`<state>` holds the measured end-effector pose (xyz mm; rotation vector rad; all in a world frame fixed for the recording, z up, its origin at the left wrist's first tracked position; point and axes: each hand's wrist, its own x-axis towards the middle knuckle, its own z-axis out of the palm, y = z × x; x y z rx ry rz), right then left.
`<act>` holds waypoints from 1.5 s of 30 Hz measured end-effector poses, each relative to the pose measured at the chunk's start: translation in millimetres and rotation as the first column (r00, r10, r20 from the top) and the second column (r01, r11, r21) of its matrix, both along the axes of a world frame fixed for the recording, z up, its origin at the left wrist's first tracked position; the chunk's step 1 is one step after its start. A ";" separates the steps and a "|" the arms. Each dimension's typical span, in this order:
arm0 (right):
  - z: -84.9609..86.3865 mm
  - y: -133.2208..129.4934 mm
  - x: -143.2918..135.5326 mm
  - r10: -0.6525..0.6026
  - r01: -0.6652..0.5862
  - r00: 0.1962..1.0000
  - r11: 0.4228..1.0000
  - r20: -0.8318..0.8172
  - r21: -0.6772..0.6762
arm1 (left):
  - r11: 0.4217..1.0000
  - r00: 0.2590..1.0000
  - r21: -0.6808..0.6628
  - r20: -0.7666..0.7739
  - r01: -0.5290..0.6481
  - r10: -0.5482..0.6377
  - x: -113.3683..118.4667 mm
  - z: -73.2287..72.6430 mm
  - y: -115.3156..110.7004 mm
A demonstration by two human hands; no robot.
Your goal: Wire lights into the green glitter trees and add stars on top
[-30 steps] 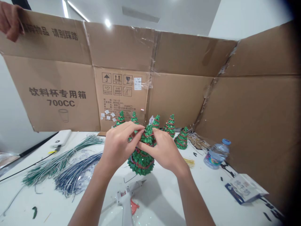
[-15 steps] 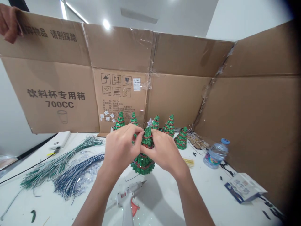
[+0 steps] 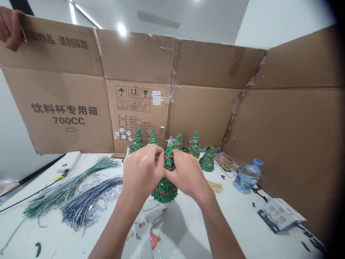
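Note:
A small green Christmas tree [image 3: 165, 194] with sparkling leaves and red bands stands upright in front of me. My left hand [image 3: 142, 169] is closed at its upper left side, thumb and forefinger pinched together. From the other side my right hand [image 3: 188, 172] presses its fingers against the tree near the top. The hands hide much of the middle, and whatever thin piece might be between the fingertips does not show. A silvery star [image 3: 170, 140] appears just above the treetop; I cannot tell whether it sits on this tree or one behind. Below lies a white glue gun [image 3: 145, 226] with a red trigger.
Several similar trees [image 3: 193, 145] stand behind, before a tall cardboard screen [image 3: 202, 111]. Green wires [image 3: 67, 183] and blue wires [image 3: 81, 205] lie left; a water bottle [image 3: 248, 176] and a packet [image 3: 281, 214] are right. Another person's hand [image 3: 10, 28] grips the cardboard.
Both hands have shifted slightly along the upper tree, still closed on it. The star shows more fully above the treetop. The glue gun has stayed in place.

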<state>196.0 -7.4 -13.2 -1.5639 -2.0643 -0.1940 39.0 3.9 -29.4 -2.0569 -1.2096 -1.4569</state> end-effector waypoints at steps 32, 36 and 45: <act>3.7 3.1 11.1 0.241 -0.265 0.919 0.964 -0.311 -0.036 | 0.896 0.899 -0.094 -0.007 0.434 -0.437 -28.8 20.0 -6.7; 3.6 1.5 9.0 0.269 -0.284 0.902 0.959 -0.338 0.005 | 0.850 0.858 -0.127 0.133 0.511 -0.496 -27.7 21.5 -7.2; 4.7 -0.5 6.3 0.293 -0.301 0.891 0.953 -0.346 0.032 | 0.854 0.859 -0.112 0.150 0.507 -0.490 -26.4 22.3 -6.2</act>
